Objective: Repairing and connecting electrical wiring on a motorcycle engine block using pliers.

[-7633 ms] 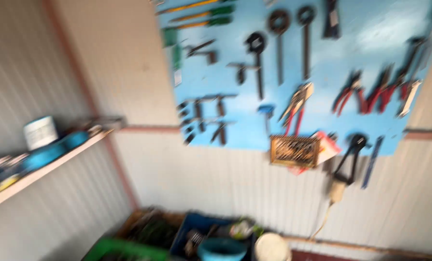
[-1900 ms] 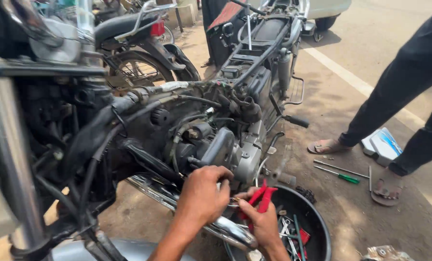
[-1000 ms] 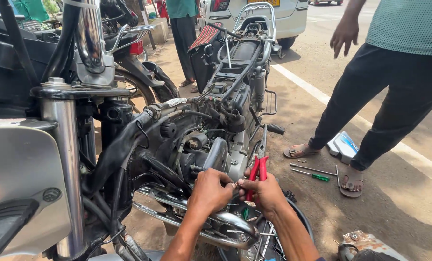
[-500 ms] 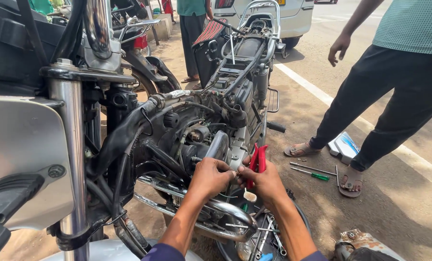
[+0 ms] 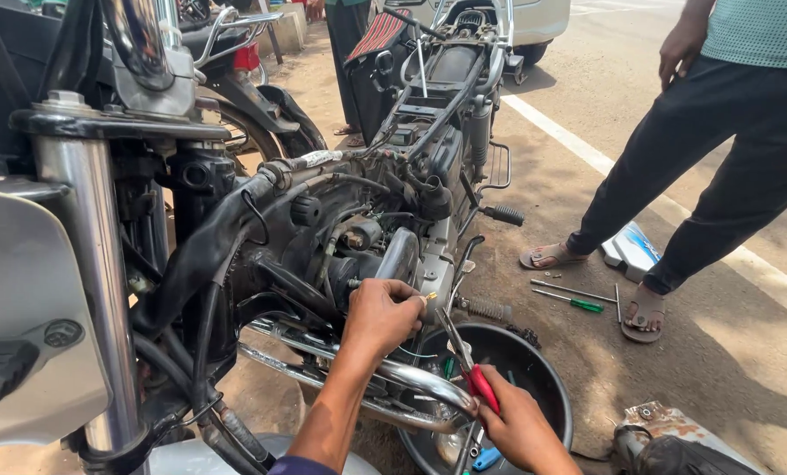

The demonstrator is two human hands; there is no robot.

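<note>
Red-handled steel pliers (image 5: 471,369) sit low centre in the head view, gripped by the right hand (image 5: 521,427), whose fingers wrap the handles above a round black plastic tub (image 5: 547,391). Left hand (image 5: 383,312) pinches a small brass-tipped part (image 5: 429,298) against the stripped grey motorcycle engine (image 5: 367,237) at mid-frame. Judging by this, keeping the part steady while the plier tips close squarely would avoid slipping.
</note>
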